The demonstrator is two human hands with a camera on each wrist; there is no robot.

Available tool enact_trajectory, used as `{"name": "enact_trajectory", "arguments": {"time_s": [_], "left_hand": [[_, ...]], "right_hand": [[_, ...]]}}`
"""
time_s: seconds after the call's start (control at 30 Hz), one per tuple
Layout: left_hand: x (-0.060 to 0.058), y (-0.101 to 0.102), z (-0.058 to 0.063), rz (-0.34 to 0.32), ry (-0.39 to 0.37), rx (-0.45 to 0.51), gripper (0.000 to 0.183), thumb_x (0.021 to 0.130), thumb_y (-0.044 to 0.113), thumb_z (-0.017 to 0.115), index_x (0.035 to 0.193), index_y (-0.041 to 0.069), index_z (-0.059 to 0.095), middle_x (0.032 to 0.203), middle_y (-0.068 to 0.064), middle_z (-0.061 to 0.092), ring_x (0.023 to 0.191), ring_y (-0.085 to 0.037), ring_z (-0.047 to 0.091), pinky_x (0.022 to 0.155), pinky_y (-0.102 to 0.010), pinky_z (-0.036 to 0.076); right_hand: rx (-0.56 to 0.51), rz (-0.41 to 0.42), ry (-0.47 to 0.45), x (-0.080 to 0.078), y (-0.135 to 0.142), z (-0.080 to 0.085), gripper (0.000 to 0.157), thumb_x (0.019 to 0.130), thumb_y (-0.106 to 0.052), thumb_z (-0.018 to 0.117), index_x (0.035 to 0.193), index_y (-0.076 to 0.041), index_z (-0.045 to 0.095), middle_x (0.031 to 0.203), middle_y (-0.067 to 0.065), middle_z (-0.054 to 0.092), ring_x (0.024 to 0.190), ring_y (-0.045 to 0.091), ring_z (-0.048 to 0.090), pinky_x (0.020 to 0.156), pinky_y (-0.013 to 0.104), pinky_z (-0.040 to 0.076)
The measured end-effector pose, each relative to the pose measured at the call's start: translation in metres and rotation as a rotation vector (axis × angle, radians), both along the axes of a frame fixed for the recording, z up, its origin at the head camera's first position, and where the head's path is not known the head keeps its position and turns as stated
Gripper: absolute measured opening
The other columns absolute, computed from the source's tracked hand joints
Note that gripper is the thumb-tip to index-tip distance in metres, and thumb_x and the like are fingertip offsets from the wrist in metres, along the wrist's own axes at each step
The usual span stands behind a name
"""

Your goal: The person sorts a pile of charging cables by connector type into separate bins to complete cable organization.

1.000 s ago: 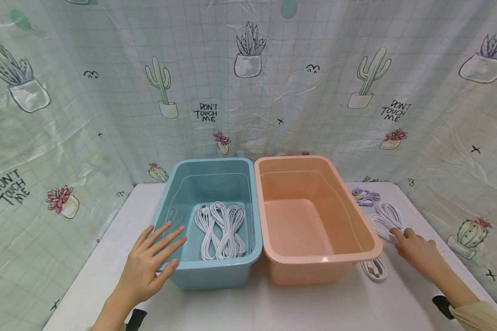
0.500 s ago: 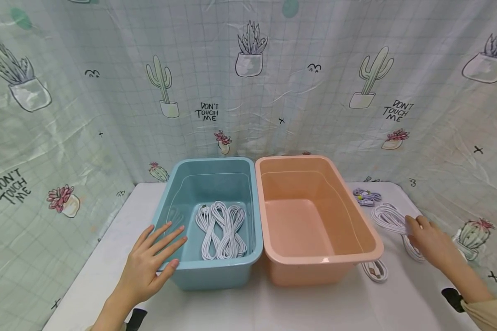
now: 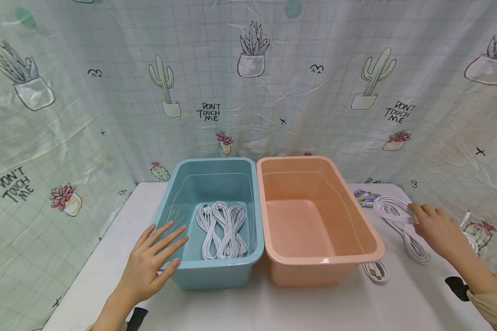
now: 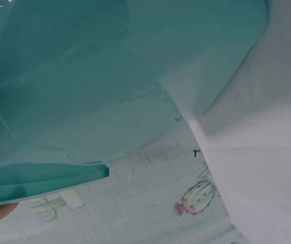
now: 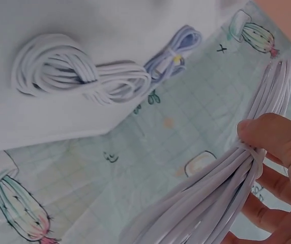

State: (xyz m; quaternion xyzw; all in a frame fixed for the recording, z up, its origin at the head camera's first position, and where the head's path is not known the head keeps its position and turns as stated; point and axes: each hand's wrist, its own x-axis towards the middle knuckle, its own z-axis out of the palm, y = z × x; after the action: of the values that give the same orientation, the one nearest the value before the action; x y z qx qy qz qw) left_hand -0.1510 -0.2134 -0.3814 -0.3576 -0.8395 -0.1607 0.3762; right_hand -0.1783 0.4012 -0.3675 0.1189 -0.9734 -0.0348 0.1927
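My right hand pinches a coiled white cable at its tied middle, and the bundle fans out on both sides of the fingers. In the head view it is raised above the right end of the table, overlapping a second white cable that lies there. That second cable and a lavender cable bundle lie on the table in the right wrist view. My left hand, fingers spread and straight, rests on the left front rim of the blue tub. Several tied white cables lie inside that tub.
An orange tub stands against the right side of the blue tub. Another coiled white cable with a plug sticks out beside its front right corner. A cactus-print curtain surrounds the white table.
My right hand has lifted a white cable and moved right and slightly up with it, uncovering the cable beneath. The left hand stays at the blue tub's rim.
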Motion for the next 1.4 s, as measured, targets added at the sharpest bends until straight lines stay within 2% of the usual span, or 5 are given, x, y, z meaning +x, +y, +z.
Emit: {"name": "enact_trajectory", "arguments": {"time_s": [0.97, 1.07, 1.17, 1.3, 1.4], "left_hand": [[0.001, 0.001, 0.002, -0.004, -0.002, 0.0, 0.043, 0.093, 0.041, 0.034, 0.117, 0.017, 0.061, 0.124, -0.004, 0.057, 0.124, -0.026, 0.042, 0.113, -0.038, 0.012], [0.002, 0.001, 0.002, 0.002, -0.017, -0.01, 0.042, 0.093, 0.04, 0.035, 0.117, 0.017, 0.06, 0.124, -0.004, 0.057, 0.125, -0.025, 0.041, 0.113, -0.037, 0.011], [0.002, 0.0, 0.002, 0.005, -0.028, -0.017, 0.04, 0.092, 0.038, 0.038, 0.118, 0.017, 0.06, 0.124, -0.004, 0.057, 0.126, -0.024, 0.04, 0.113, -0.037, 0.01], [0.002, 0.0, 0.002, 0.005, -0.03, -0.017, 0.039, 0.091, 0.037, 0.04, 0.118, 0.017, 0.06, 0.124, -0.004, 0.057, 0.125, -0.026, 0.041, 0.113, -0.036, 0.011], [0.003, 0.001, 0.002, 0.009, -0.025, -0.016, 0.041, 0.093, 0.039, 0.036, 0.117, 0.017, 0.06, 0.124, -0.004, 0.057, 0.123, -0.027, 0.043, 0.113, -0.036, 0.011]], "right_hand": [[0.093, 0.166, 0.162, -0.032, -0.049, 0.072, 0.061, 0.063, -0.003, 0.075, 0.116, -0.001, 0.047, 0.102, 0.021, 0.056, 0.085, 0.039, 0.051, 0.053, 0.051, 0.043], [0.105, 0.222, 0.196, -0.034, -0.055, 0.077, 0.042, 0.088, -0.032, 0.054, 0.117, -0.001, 0.048, 0.102, 0.02, 0.057, 0.086, 0.038, 0.052, 0.053, 0.052, 0.043], [0.12, 0.269, 0.215, -0.037, -0.063, 0.081, 0.064, 0.089, -0.048, 0.014, 0.117, -0.002, 0.048, 0.103, 0.018, 0.057, 0.088, 0.036, 0.052, 0.054, 0.052, 0.044], [0.147, 0.318, 0.239, -0.04, -0.074, 0.086, 0.04, 0.087, -0.03, 0.055, 0.117, -0.004, 0.048, 0.103, 0.016, 0.057, 0.088, 0.035, 0.052, 0.055, 0.052, 0.044], [0.169, 0.368, 0.271, -0.043, -0.084, 0.089, 0.062, 0.06, -0.003, 0.074, 0.117, -0.005, 0.048, 0.103, 0.015, 0.057, 0.086, 0.035, 0.053, 0.055, 0.051, 0.045]]}}
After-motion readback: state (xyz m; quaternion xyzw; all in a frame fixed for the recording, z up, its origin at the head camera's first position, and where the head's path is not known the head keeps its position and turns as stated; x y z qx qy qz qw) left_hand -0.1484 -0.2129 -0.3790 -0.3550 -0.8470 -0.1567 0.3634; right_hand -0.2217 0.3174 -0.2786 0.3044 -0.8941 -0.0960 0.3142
